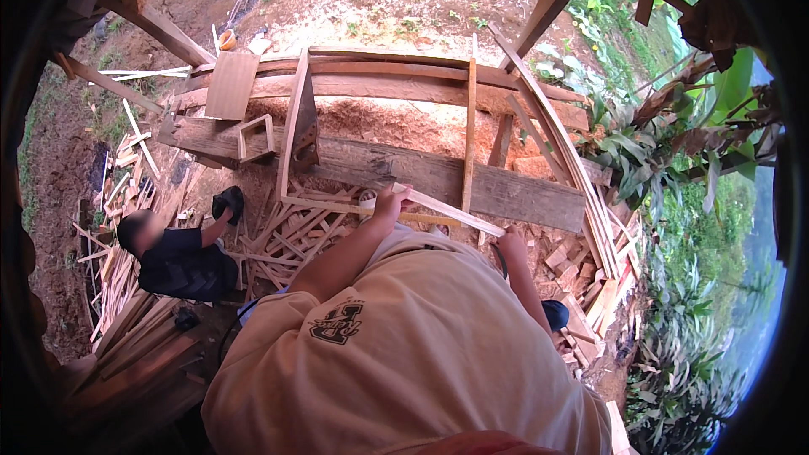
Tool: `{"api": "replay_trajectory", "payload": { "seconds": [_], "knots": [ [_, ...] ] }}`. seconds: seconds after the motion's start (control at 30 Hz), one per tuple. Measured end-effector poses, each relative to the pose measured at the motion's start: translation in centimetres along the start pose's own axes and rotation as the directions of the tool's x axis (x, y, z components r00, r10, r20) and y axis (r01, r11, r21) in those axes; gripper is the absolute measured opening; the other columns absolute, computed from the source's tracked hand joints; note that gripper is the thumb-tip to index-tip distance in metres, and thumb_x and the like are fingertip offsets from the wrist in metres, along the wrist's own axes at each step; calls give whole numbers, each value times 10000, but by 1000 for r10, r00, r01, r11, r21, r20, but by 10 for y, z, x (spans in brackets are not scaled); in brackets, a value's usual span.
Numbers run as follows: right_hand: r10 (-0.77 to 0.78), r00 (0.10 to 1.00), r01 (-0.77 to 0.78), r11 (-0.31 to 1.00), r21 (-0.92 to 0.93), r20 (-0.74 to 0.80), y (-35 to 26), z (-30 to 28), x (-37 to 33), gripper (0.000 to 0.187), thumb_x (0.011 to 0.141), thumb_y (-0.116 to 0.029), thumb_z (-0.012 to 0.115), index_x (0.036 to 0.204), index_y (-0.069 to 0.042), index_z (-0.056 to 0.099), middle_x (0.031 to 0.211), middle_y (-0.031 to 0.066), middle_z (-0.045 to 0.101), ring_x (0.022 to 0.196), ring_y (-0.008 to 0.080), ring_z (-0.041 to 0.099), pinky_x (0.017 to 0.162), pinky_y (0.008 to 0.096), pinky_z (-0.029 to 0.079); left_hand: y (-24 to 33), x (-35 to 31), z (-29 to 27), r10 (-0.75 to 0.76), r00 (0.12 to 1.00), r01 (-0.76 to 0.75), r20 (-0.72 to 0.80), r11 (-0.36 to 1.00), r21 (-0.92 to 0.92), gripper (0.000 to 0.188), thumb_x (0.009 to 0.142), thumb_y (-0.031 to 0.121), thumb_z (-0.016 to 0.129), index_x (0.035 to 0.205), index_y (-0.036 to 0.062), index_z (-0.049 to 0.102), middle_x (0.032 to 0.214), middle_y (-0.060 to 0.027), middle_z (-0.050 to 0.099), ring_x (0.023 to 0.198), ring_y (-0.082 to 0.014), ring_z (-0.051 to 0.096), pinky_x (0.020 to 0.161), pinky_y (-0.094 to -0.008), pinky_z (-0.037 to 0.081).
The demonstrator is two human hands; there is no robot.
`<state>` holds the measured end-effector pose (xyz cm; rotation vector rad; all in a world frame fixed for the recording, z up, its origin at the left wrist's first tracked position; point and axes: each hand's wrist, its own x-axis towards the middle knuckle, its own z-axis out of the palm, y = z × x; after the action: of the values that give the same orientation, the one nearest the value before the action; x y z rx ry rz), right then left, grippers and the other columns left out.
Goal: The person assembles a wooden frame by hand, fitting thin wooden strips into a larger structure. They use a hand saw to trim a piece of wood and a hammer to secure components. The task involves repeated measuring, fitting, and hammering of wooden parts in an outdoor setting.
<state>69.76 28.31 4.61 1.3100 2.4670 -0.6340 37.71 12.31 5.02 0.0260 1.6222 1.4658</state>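
A pale, narrow wooden strip (455, 212) slants across the front of my body. My left hand (390, 206) is closed round its left end, and my right hand (511, 247) grips its lower right end. Just beyond my hands stands a large rectangular frame of thin wooden bars (469, 139). Its bottom bar (337, 206) runs behind my left hand. Past that lies a thick weathered plank (379, 162), with the frame in front of part of it.
A small box-like wooden frame (255, 138) and a flat board (232, 86) rest on the timbers at the left. A person in dark clothes (187, 261) is close by on the left, among piled wood strips (291, 240). Offcuts (577, 274) lie at the right. Long slats (573, 164) lean there.
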Motion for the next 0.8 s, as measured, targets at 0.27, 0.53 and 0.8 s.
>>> {"api": "replay_trajectory", "payload": {
  "seconds": [0.27,0.53,0.8],
  "knots": [
    [14,993,-16,1000,13,115,7,20,11,293,870,-276,699,1001,-29,786,1276,133,617,1245,340,566,1038,476,464,-16,4,-4,64,996,-65,55,998,10,239,991,179,658,1198,67,704,997,-39,731,845,-119,706,690,-255,524],
    [49,999,-49,998,-46,-12,26,37,0,365,852,-345,723,1016,-26,789,1279,112,607,1262,302,556,1060,467,438,-21,5,13,62,975,-92,212,987,134,233,969,183,683,1150,43,728,932,-49,743,790,-111,694,662,-249,510],
    [159,981,-154,987,-53,114,31,46,-3,363,856,-322,706,1087,-48,765,1293,107,622,1286,304,557,1065,472,437,-21,0,10,-21,972,-38,235,969,244,257,981,213,658,1169,55,737,967,-41,746,854,-110,691,706,-264,502]
  ]
}}
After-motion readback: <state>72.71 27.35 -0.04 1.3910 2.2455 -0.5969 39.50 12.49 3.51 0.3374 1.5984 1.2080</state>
